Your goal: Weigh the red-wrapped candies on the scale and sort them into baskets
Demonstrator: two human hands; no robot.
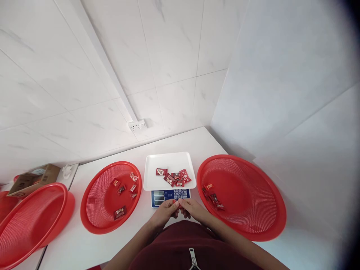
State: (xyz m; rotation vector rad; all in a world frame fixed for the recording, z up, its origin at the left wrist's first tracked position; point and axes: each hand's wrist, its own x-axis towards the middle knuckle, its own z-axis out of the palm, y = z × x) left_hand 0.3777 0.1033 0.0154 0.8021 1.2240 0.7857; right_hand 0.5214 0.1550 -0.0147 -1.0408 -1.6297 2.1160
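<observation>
At the near table (84, 247) edge, just before the scale (170, 195), the left hand (165, 210) and right hand (194, 210) meet; their fingertips are pinched together on one small red candy (177, 202), other fingers curled in, so each hand has a hold of it; the candy sits over the scale's near edge, close to the keypad. On the scale rests a white tray (168, 163), its far half bare, with a cluster of red sweets (174, 177) toward its near right. A red basket (98, 215) lies just left of the scale with a few sweets scattered in it; a larger basket (247, 198) lies just right, close to the right wrist, a few sweets by its near left wall. Narrow strips of bare tabletop separate the scale from both baskets; more open room lies behind the tray. White marbled tile walls close the far and right sides in a corner; a socket (137, 125) sits low on the far wall. Far left, across a gap, stand a third basket (33, 221) and a box (30, 180).
</observation>
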